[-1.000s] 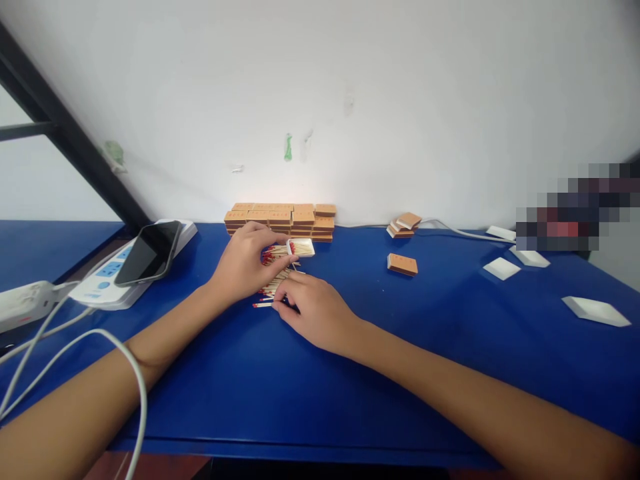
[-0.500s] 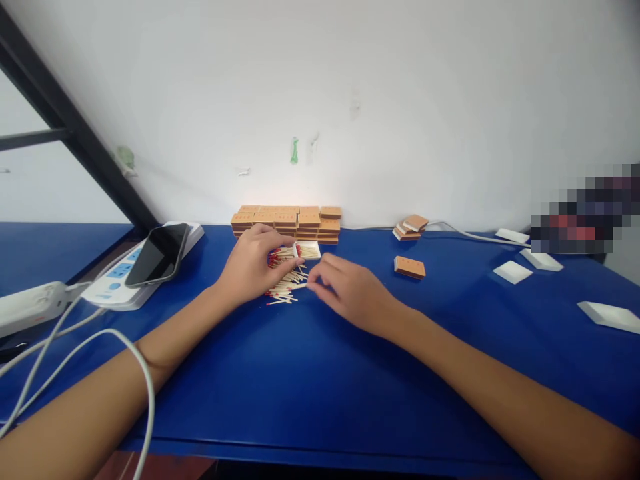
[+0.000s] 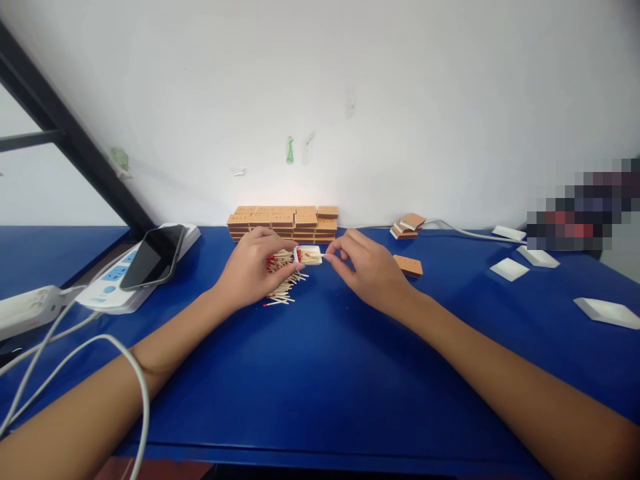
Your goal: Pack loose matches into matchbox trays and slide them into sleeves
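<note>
A small white matchbox tray (image 3: 313, 259) with red-headed matches in it is held at its left end by my left hand (image 3: 255, 267), between thumb and fingers. At the tray's right end my right hand (image 3: 367, 270) pinches matches (image 3: 320, 255) by their pale ends, their heads over the tray. How many it pinches I cannot make out. Beneath and beside my left hand lies a loose pile of matches (image 3: 283, 290) on the blue table (image 3: 300, 380).
Stacked orange matchboxes (image 3: 280, 220) stand against the wall. Right of them are a smaller stack (image 3: 409, 225) and a single matchbox (image 3: 409, 265). White trays (image 3: 509, 269) lie far right. A phone (image 3: 154, 257) rests on a power strip (image 3: 115, 283); a white cable (image 3: 143, 380) loops across my left forearm.
My right hand has moved up and right from the loose pile to the tray's right end, bringing matches over it. My left hand still holds the tray.
</note>
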Demonstrator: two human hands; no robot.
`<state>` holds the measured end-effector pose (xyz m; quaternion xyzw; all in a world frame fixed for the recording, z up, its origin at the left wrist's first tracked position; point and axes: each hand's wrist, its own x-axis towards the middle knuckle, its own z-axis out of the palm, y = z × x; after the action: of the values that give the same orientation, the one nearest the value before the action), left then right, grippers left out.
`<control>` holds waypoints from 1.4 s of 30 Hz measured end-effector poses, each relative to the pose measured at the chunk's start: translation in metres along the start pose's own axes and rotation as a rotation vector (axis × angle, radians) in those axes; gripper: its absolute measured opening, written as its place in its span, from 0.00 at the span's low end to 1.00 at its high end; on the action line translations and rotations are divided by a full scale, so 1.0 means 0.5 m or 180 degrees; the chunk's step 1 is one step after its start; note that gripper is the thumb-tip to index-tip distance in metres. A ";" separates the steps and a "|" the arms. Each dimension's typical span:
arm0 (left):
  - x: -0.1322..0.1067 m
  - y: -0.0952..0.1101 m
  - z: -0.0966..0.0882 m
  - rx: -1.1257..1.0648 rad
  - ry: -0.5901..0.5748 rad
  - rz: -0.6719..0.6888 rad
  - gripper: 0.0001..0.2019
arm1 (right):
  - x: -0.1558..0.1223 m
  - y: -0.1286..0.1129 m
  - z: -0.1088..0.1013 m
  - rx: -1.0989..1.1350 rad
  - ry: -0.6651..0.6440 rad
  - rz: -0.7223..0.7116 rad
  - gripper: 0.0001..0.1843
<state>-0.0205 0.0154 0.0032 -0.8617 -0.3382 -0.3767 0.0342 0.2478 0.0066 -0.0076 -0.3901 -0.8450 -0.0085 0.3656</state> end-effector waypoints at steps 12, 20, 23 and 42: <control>0.004 0.009 -0.004 -0.0141 0.0091 -0.0214 0.16 | 0.000 -0.034 0.002 0.0603 0.0215 0.0076 0.07; 0.004 0.002 -0.006 0.0051 0.0150 -0.0565 0.13 | -0.020 -0.115 0.066 0.0856 -0.0891 0.0675 0.03; 0.004 0.002 -0.007 0.0065 0.0132 -0.0538 0.12 | -0.019 -0.123 0.077 0.0731 -0.0918 0.0661 0.05; 0.005 0.000 -0.004 0.0081 0.0124 -0.0389 0.13 | -0.014 -0.153 0.065 0.0632 -0.1252 0.0377 0.07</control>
<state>-0.0205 0.0165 0.0064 -0.8315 -0.3941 -0.3905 0.0286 0.1799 -0.0415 -0.0150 -0.3953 -0.8723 0.1723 0.2303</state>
